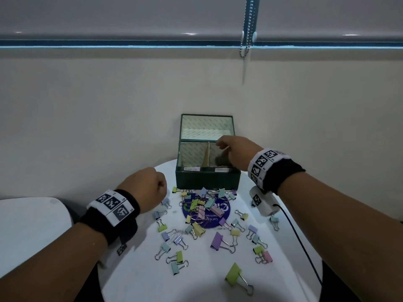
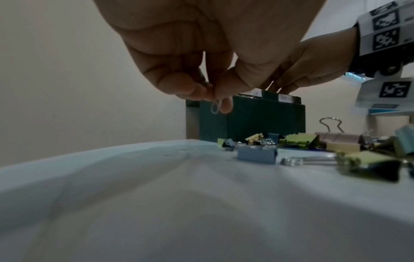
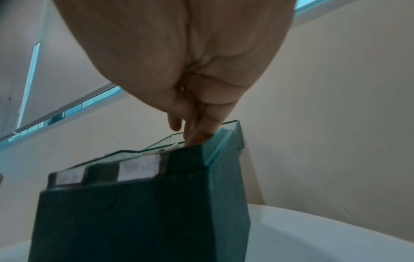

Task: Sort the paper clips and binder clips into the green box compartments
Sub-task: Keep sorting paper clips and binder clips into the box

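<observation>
The green box point(image 1: 208, 178) stands open at the table's far edge, lid against the wall, with a divider point(image 1: 207, 153) between two front compartments. My right hand point(image 1: 226, 149) hangs over the right compartment with its fingers point(image 3: 195, 131) pointing down past the rim; nothing shows in them. Left of the box, my left hand point(image 1: 162, 188) hovers above the table, and its fingertips pinch a small pale paper clip point(image 2: 216, 107). Several pastel binder clips point(image 1: 202, 205) lie scattered in front of the box, among them a big purple one point(image 1: 217, 240) and a big green one point(image 1: 234, 274).
The round white table point(image 1: 135, 269) drops off close on the left and at the front. A blue round sticker point(image 1: 218, 223) lies under the clip pile. A black cable point(image 1: 301, 243) runs along the right side. A second white surface point(image 1: 26, 225) sits at the left.
</observation>
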### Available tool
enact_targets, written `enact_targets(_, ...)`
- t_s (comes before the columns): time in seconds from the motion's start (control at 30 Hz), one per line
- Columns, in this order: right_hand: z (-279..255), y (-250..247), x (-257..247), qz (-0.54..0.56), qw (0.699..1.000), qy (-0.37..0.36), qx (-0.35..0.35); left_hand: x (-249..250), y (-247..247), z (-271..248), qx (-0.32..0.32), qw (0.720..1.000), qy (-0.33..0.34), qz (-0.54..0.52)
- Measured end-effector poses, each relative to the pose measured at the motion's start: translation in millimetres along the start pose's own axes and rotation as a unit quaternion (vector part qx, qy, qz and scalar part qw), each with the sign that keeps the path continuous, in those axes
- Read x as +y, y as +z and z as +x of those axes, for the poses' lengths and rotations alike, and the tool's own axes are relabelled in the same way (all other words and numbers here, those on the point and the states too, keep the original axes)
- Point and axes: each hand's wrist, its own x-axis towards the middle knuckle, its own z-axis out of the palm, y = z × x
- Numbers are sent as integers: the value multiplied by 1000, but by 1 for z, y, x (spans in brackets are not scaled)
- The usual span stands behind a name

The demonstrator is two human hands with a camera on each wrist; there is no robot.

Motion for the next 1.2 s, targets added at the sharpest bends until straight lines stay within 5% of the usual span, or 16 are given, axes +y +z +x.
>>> enact_targets(0.23,-27,-11,45,124,981,9,147,25,-21,6,42,992,45,-107)
enact_targets(0.57,-81,6,92,-46,991,106,-61,105,-29,76,39,979,88,-179)
enact_targets(0.67,-81,12,87,-50,991,102,-71,106,-27,76,16,977,102,-185)
enact_targets(0.83,-79,22,74,-39,998,39,-30,50,-35,49,96,974,73,-190)
enact_targets(0.93,-80,29,62,-39,998,-14,-50,12,-35,27,-28,996,39,-81)
enact_targets(1.03,-80,33,55,-45,996,-36,-69,-6,-22,8,-183,982,16,34)
enact_targets(1.2,-76,37,39,-47,995,-61,-55,-17,-2,-8,-190,982,16,7)
